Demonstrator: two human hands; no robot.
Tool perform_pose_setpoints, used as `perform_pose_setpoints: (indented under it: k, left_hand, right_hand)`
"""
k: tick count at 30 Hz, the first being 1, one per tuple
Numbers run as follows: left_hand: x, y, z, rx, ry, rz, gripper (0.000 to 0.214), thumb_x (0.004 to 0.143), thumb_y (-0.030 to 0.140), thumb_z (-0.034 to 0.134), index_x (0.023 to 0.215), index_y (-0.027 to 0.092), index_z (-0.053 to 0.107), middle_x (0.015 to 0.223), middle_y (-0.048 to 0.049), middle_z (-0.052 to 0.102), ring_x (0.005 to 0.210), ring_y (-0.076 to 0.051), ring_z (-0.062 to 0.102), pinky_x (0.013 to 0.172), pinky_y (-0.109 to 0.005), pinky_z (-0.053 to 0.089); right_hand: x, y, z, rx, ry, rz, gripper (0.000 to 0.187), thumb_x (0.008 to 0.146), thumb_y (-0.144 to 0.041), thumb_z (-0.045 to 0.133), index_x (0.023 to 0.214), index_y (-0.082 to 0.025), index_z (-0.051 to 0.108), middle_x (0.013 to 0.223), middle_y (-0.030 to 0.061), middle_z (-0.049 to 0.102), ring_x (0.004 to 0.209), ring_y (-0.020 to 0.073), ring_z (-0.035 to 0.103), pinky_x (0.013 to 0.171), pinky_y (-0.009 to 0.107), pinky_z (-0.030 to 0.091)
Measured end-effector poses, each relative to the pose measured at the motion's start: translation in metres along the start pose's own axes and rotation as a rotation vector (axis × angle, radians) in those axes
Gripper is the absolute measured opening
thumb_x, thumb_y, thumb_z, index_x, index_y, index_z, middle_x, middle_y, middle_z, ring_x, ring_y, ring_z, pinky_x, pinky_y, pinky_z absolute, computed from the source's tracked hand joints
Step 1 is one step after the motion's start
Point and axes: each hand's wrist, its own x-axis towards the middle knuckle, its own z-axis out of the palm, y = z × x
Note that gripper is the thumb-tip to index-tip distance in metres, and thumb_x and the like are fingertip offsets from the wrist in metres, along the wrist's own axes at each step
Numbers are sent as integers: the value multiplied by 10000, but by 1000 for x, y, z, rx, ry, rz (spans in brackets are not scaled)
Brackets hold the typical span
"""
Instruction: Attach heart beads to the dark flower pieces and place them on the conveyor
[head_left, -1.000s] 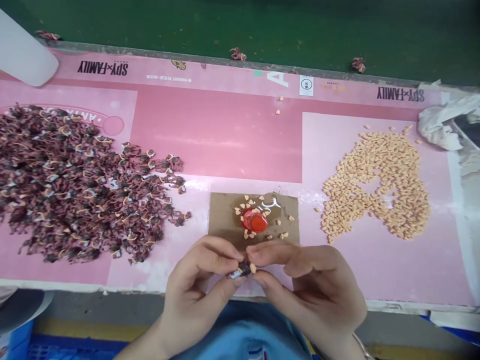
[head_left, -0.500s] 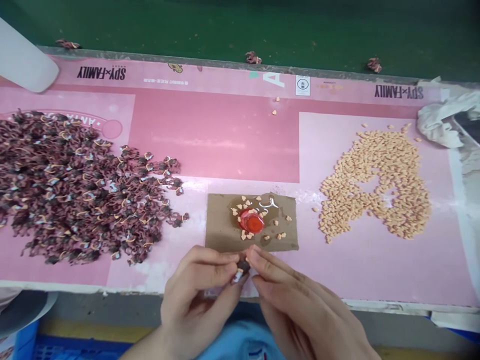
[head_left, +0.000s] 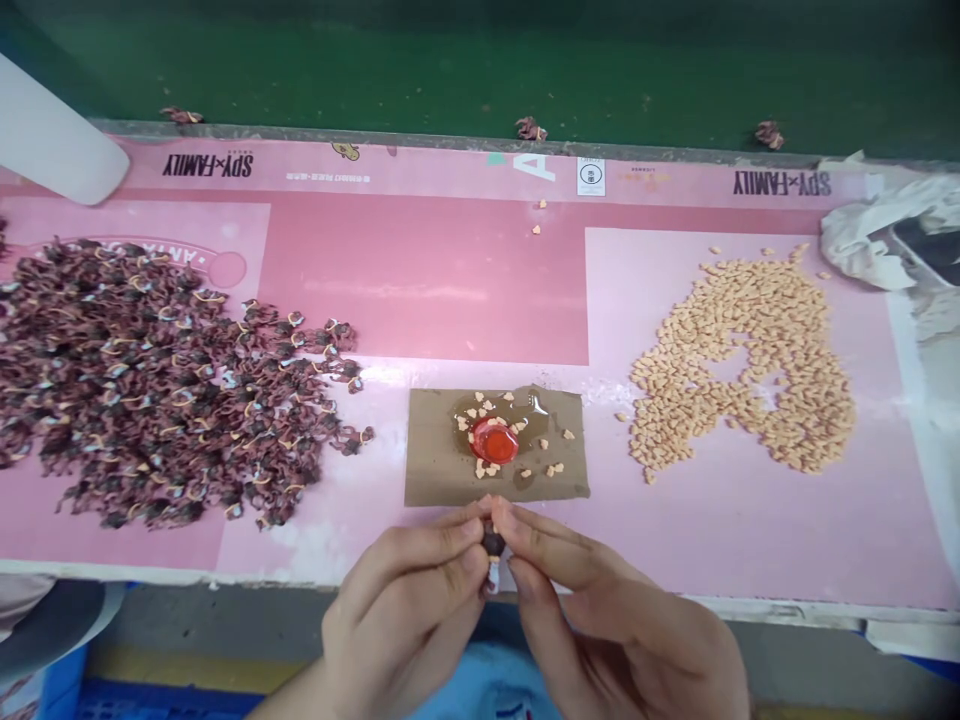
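Just in front of my body, both hands meet around a small dark figure piece (head_left: pixel 493 543) with a pale lower part. The fingers of my left hand (head_left: pixel 412 590) pinch it from the left. On its other side the thumb and fingertips of my right hand (head_left: pixel 600 600) close in on it, partly covering it. Directly beyond lies a brown cardboard piece (head_left: pixel 427 470) with a wet patch, a red round dish (head_left: pixel 495 442) of liquid, and several small tan pieces (head_left: pixel 555 469) scattered about.
A big heap of dark reddish-brown figure pieces (head_left: pixel 165 390) covers the table's left. Tan pieces (head_left: pixel 817 400) form a pile at right. Behind the pink tabletop (head_left: pixel 435 270), a green belt (head_left: pixel 375 70) carries several figure pieces. A white object (head_left: pixel 60 130) juts in at upper left.
The dark figure piece has turned from slanted to nearly straight between my fingers, and my right fingertips have come closer to it. On the green belt, the pieces have shifted right.
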Motion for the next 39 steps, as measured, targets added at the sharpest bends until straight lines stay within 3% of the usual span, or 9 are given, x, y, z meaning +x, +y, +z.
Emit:
perform_pose_setpoints:
  k: [4,8,14,18,21,24,30,35,39]
  left_hand:
    - [-2,-1,4,-1,21,2,225,858,25,727,996,202,738,984,-43,819,837,-190,826,797,-239,706]
    - [11,-8,5,-39,15,60,225,874,2,697,987,193,735,950,-44,816,872,-191,825,824,-246,702]
    - [36,-8,0,-107,-73,112,292,878,-29,635,1020,209,728,979,-54,814,900,-185,819,823,-247,691]
    - [59,-9,-3,-93,-170,169,338,847,-22,643,1055,232,723,1002,-53,817,936,-193,812,823,-244,675]
    - [104,-28,0,46,-248,235,186,879,107,697,996,245,740,966,-41,821,915,-211,803,846,-276,648]
    - [179,-59,11,235,-318,56,98,860,315,741,907,230,760,956,-49,819,920,-252,782,890,-324,615]
    - [313,-121,39,522,-175,-164,114,878,190,675,981,162,713,1070,-70,791,1073,-269,720,1034,-398,532]
    - [345,-161,46,690,-158,-188,221,983,305,703,1128,138,695,1203,-95,714,1143,-265,683,1023,-510,554]
    - [344,-186,42,760,-193,-144,304,994,356,694,1222,155,676,1286,-109,680,1182,-279,664,1022,-522,562]
  right_hand:
    - [-3,1,8,74,81,-17,329,848,35,659,852,-282,569,1134,8,809,991,208,790,889,204,655]
    - [1,10,8,240,162,28,265,956,-34,616,1038,-280,559,1085,23,824,1032,218,779,939,282,650]
    - [8,18,0,505,94,46,118,1105,-239,465,1202,-288,512,1286,98,756,1123,233,748,894,315,667]
    - [3,17,0,569,252,117,175,1107,-313,467,1270,-311,530,1256,82,775,1131,208,760,905,307,665]
    - [-2,21,-12,518,404,179,191,1109,-335,456,1252,-303,579,1106,59,817,958,173,802,847,284,672]
    - [-7,30,-34,405,464,173,221,1112,-335,455,1190,-294,658,849,13,803,716,137,757,725,244,650]
    - [-27,50,-72,168,541,189,296,1103,-399,467,1074,-269,731,667,-3,708,598,143,676,580,233,584]
    - [-8,72,-111,-89,354,83,303,1096,-429,464,1069,-283,728,658,-19,699,572,133,664,538,212,559]
    - [82,104,-138,-450,73,23,404,1098,-439,370,1112,-248,726,876,48,781,740,175,748,570,258,595]
